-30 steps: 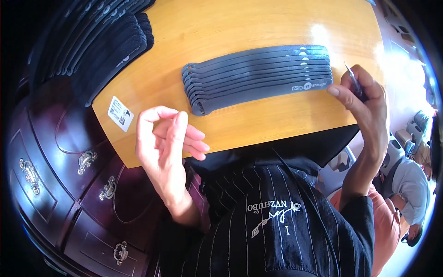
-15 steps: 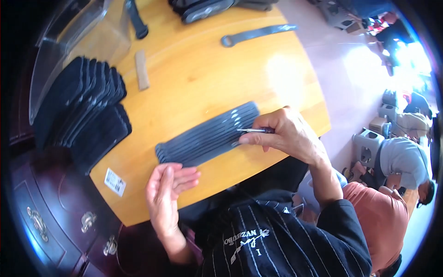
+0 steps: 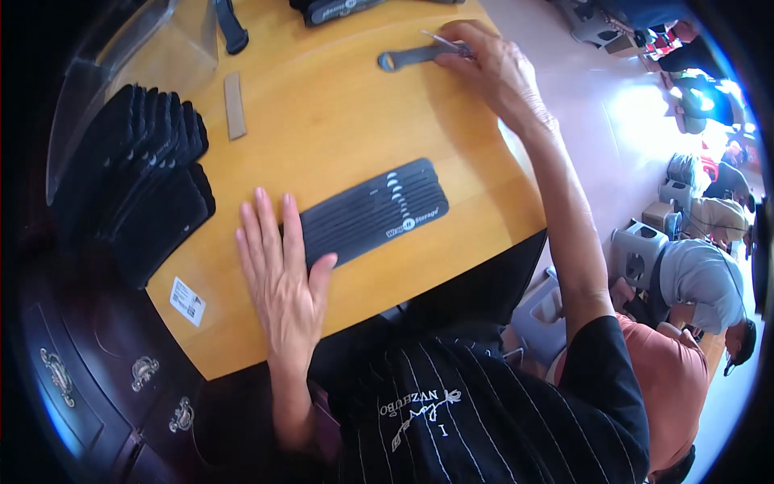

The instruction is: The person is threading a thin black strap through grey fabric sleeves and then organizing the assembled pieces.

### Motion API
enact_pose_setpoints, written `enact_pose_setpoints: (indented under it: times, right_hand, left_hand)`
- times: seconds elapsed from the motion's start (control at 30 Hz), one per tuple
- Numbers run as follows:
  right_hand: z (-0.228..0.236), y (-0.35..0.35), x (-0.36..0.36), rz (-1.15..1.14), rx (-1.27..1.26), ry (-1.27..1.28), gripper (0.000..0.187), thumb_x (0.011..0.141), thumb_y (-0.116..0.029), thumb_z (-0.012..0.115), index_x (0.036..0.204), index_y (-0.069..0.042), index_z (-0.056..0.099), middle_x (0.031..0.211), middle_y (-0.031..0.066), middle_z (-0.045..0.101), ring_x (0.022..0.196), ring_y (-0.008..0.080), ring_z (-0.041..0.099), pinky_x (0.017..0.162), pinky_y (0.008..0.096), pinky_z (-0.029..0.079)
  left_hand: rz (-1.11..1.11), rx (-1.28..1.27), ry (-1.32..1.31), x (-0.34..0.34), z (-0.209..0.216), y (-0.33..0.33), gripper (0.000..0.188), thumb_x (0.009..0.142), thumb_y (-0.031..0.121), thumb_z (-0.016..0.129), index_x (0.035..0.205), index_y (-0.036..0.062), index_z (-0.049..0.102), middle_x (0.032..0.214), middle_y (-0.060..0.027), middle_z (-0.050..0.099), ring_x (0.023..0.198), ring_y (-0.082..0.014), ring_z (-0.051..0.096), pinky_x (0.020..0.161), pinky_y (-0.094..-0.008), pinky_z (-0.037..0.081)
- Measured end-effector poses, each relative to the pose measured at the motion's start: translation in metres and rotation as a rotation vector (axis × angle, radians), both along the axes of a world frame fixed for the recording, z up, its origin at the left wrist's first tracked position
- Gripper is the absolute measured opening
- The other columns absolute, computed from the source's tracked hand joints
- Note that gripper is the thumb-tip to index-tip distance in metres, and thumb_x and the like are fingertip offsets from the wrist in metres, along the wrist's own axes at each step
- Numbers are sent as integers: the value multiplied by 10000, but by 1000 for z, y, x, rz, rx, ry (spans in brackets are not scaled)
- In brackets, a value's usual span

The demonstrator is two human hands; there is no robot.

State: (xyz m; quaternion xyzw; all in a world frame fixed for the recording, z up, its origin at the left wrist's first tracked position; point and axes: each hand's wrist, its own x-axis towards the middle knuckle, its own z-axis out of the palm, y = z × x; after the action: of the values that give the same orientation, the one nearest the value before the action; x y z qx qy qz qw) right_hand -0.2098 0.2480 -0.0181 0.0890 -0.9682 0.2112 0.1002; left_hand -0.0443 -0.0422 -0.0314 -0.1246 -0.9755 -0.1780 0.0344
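Note:
My left hand (image 3: 284, 270) lies flat with fingers stretched, at the left end of a fanned stack of black straps (image 3: 363, 214). White print shows near the stack's right end. At the far right, my right hand (image 3: 496, 77) pinches a thin, pointed metal tool (image 3: 440, 39); its exact kind is unclear. Under those fingers lies a single black strap (image 3: 409, 57) with a ring at its left end. My right hand covers that strap's other end, and whether the fingers also grip it is hidden.
Thick piles of black straps (image 3: 149, 161) stand at the left by a clear plastic box (image 3: 173, 52). A tan strip (image 3: 235, 106), a white label (image 3: 187, 302) and another ringed strap (image 3: 231, 32) lie on the wooden table (image 3: 339, 105). People (image 3: 665, 379) sit at the right.
My right hand has moved from the stack to the far single strap, carrying the metal tool. My left hand has turned palm down and moved up against the stack, which now lies flatter.

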Motion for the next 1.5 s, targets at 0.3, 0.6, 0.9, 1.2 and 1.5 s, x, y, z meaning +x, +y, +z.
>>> enact_pose_setpoints:
  times: [0.3, 0.6, 0.9, 1.2, 1.5]
  right_hand:
    - [30, 10, 70, -59, -132, -99, 217, 863, -254, 681, 1007, -92, 678, 807, 105, 668, 699, 253, 648, 663, 346, 495]
    - [56, -47, 185, 302, -383, -519, 164, 776, -130, 750, 910, -64, 682, 801, 86, 679, 754, 271, 671, 690, 326, 508]
    - [49, -43, 179, 283, -257, -550, 155, 817, -167, 710, 885, -41, 650, 755, 116, 647, 712, 313, 645, 651, 351, 501]
    - [34, -28, 176, 88, -354, -634, 176, 824, -135, 736, 899, -4, 646, 689, 47, 592, 611, 121, 517, 568, 257, 396]
    - [26, -19, 170, 30, -538, -691, 182, 832, -169, 756, 866, -16, 664, 658, -10, 569, 595, 51, 460, 559, 216, 346]
  left_hand:
    - [-6, -108, -16, -1, -6, -3, 715, 971, 525, 384, 1502, 62, 260, 1554, -174, 243, 1440, -345, 218, 1155, -479, 214]
    - [-54, 827, -68, 57, 33, 19, 450, 745, 65, 789, 1161, -14, 635, 1089, -160, 656, 882, -209, 636, 725, -292, 502]
    - [380, 1213, -301, 78, 14, -6, 148, 840, -55, 676, 988, -57, 672, 899, -139, 666, 702, -168, 659, 610, -231, 516]
    - [486, 1457, -487, 80, 7, -24, 144, 911, -23, 598, 1030, -90, 645, 998, -141, 638, 747, -216, 692, 649, -286, 579]
    - [563, 837, -89, 71, 5, -17, 186, 846, -67, 675, 1028, -30, 679, 932, -73, 629, 705, -75, 598, 579, -185, 483]
